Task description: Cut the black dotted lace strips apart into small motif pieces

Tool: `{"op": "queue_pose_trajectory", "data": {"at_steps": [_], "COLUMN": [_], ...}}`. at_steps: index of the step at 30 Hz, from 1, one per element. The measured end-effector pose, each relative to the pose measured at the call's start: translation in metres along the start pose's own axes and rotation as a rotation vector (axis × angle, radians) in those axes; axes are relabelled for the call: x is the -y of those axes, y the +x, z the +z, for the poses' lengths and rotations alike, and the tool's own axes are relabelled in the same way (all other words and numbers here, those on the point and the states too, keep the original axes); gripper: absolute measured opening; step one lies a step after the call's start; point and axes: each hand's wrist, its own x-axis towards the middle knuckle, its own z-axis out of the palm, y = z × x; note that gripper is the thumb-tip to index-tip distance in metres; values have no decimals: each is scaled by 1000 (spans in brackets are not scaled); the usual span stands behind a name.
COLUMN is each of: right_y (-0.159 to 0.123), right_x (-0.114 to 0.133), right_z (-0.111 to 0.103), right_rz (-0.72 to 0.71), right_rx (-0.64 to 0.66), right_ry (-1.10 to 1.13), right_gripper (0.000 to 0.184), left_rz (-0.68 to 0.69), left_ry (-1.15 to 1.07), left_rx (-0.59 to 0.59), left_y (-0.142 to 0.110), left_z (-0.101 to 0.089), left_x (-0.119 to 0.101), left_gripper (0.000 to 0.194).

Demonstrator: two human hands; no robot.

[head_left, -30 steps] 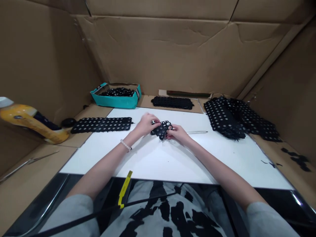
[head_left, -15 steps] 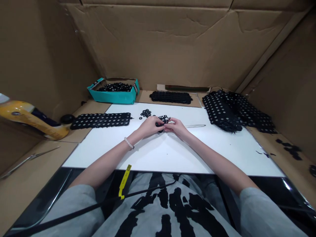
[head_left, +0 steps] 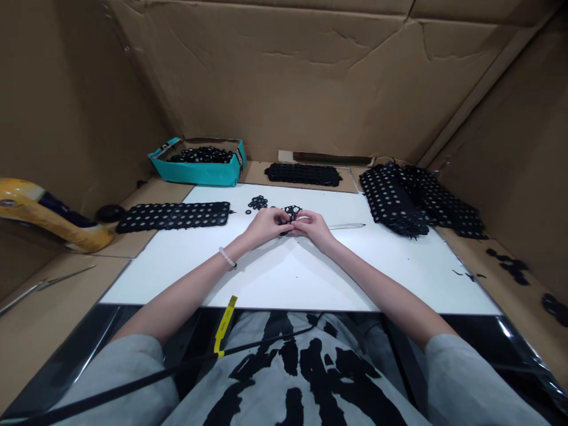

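Note:
Both hands meet over the middle of the white board (head_left: pixel 266 278), pinching a small black openwork piece with round holes (head_left: pixel 291 210). My left hand (head_left: pixel 267 225) grips its left side, thumb and fingers together. On its right side my right hand (head_left: pixel 313 228) is closed, fingertips almost touching the left thumb. The fingers hide much of the piece. Just behind my left hand lies a small heap of black rings (head_left: pixel 258 202), with a single ring beside it. A slim whitish pen-like tool (head_left: pixel 347 226) lies to the right of my right hand.
A black dotted strip (head_left: pixel 175 216) lies left. Behind are a teal box (head_left: pixel 199 173) of black pieces and a dark stack (head_left: pixel 303 174). Dotted black panels (head_left: pixel 394 201) are piled right. A yellow bottle (head_left: pixel 48 213) and scissors (head_left: pixel 44 284) sit far left. Cardboard walls surround the board.
My hands have drawn closer together around the black piece, and my left hand has come down lower. The ring heap, previously hidden behind my left hand, now shows. The view has shifted slightly.

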Motion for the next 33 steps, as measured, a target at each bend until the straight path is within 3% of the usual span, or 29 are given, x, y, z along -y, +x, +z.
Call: {"op": "queue_pose_trajectory", "data": {"at_steps": [6,8,10,12,14,16,19,22,24,26,28,33], "right_y": [3,5,7,8,8,6,2,-1,-1,-1,-1,-2], "right_x": [-4,-5,-6,-7,-6,-5,-3,-2,-2,0,2,8], "right_z": [2,2,2,1,1,1,1,1,2,3,5,10], "right_rz": [-65,-68,-78,-56,-11,26,47,62,60,32,-6,16], "right_rx": [55,89,93,75,56,29,-34,-58,-61,-59,-41,-12], "right_ry": [-86,-93,-98,-99,-90,-89,-109,-114,-103,-81,-36,118], "right_gripper": [42,37,33,29,26,23,26,37,40,41,39,32], "left_rz": [-199,-219,-227,-227,-201,-166,-136,-78,17,93,76,-104], "left_ry": [-331,-361,-357,-284,-129,54,287,381,329,233,122,-135], "left_rx": [163,140,38,-152,-342,-434,-394,-376,-271,-90,42,53], "left_y": [5,8,13,17,21,22,21,18,15,12,9,5], "left_z": [2,2,-2,-11,-25,-37,-45,-39,-31,-21,-11,1], "left_x": [17,22,28,36,45,55,62,51,34,18,7,3], "left_gripper": [28,28,26,24,22,20,12,13,15,18,22,27]}}
